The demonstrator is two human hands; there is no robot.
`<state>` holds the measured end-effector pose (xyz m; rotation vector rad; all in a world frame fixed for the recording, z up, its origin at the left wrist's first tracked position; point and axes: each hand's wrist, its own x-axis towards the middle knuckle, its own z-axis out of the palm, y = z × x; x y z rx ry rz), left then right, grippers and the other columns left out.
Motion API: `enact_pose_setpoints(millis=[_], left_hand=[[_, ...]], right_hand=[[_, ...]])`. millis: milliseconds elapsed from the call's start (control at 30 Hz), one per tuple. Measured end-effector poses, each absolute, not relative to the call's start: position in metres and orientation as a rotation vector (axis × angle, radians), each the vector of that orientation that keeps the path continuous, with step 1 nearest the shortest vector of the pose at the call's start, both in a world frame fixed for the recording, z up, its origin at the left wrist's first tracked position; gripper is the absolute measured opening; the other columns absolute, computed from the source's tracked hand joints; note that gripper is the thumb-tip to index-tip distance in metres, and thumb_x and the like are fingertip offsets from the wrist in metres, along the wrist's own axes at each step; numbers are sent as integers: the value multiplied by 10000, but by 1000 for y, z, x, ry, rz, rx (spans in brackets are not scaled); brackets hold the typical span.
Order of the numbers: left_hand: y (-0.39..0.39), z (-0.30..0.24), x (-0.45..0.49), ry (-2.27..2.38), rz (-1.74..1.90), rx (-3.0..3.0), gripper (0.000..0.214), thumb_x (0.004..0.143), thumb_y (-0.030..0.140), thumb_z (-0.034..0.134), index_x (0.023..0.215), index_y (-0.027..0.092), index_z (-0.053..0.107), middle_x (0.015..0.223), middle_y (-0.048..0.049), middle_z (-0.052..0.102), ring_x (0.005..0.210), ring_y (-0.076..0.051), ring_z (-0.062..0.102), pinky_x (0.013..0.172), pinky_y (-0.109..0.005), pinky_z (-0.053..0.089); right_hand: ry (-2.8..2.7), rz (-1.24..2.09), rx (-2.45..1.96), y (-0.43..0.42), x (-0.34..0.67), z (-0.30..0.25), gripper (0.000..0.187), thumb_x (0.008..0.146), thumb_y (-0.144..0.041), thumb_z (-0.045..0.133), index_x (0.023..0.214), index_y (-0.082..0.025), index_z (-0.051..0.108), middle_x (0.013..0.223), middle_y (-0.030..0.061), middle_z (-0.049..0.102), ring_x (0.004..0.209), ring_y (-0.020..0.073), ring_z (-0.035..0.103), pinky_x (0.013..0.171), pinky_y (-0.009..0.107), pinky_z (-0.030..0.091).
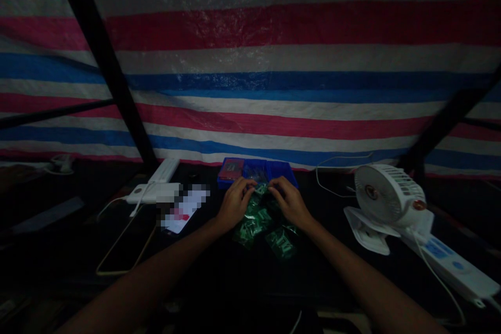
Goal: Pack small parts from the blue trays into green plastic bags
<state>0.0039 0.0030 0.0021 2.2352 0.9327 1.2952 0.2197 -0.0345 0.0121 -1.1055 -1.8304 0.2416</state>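
Note:
My left hand (236, 202) and my right hand (290, 201) meet in front of a blue divided tray (291, 175). Fingers of both hands are pinched on opposite sides of a small green plastic packet (261, 188); what is in it is too dark to make out. Below the hands lies a pile of similar green packets (254, 225), with another green packet (281, 243) at its near right. The tray's left compartment holds a reddish stack (230, 169), and clear plastic (255, 172) shows in the middle one.
To the right stand a white fan (378, 193) and a white power strip (454, 266) with cables. On the left lie a dark phone (127, 245), a lit phone (183, 214) and a white power bank (146, 193). Behind hangs a striped tarp (274, 125) with dark frame poles (109, 68).

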Motion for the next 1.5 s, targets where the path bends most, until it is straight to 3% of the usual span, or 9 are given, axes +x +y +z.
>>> enact_pose_setpoints(millis=[467,700,833,967,1033,1167,1233,1333,1500], left_hand=[[0,3,4,948,1289,2235,247,1064,270,456,1263,215,591,1082,-64,653,953,-207,623,885,-331,495],[4,-5,6,934,1185,2302,168,1045,313,510,1009,198,628,949,-42,649,912,-207,609,848,-328,489],[4,-6,5,946,1226,2199,178,1036,286,525,1179,209,597,980,-38,664,902,-199,634,853,-330,504],[2,-4,5,930,1248,2138,262,1053,283,483,1300,218,546,998,-43,671,923,-199,654,881,-338,516],[2,-2,5,901,1265,2181,257,1068,261,426,1275,221,573,1080,-64,674,1002,-210,649,926,-356,509],[0,3,6,840,1272,2296,286,1048,187,406,1237,208,619,1146,-91,654,1083,-228,614,962,-379,491],[-1,5,7,845,1263,2312,228,1033,213,472,1191,196,636,1098,-88,648,1023,-226,612,914,-366,497],[-1,5,6,889,1235,2331,199,1047,301,501,980,187,649,957,-59,640,926,-213,594,855,-348,480],[-1,5,6,931,1198,2365,308,1088,294,401,894,187,614,909,-43,635,903,-204,573,856,-343,450]], right_hand=[[-1859,250,-1141,-34,219,10,171,1059,-329,486,995,-230,610,941,48,654,864,213,637,812,325,485],[-1828,270,-1169,-36,221,11,106,1034,-307,528,1077,-229,586,999,42,675,878,202,657,810,317,496],[-1821,277,-1165,-36,220,12,106,1028,-294,531,1097,-233,584,990,38,684,846,198,668,778,316,509],[-1866,269,-1076,-35,220,11,201,1038,-239,480,1151,-242,646,1127,63,718,1036,231,681,930,369,506],[-1866,262,-1069,-34,221,10,242,1024,-217,490,1202,-243,651,1176,68,717,1065,236,673,944,378,502],[-1861,246,-1107,-35,221,12,197,995,-257,573,1170,-229,659,1053,57,716,842,205,651,793,332,510],[-1856,229,-1103,-36,220,14,132,1005,-306,586,1062,-222,670,959,48,699,799,199,632,759,319,499],[-1851,202,-1100,-37,219,15,208,1038,-351,547,916,-219,651,863,40,662,799,201,627,762,316,489],[-1866,195,-1114,-36,219,11,229,1065,-346,489,952,-224,647,907,49,670,856,212,647,819,333,496]])
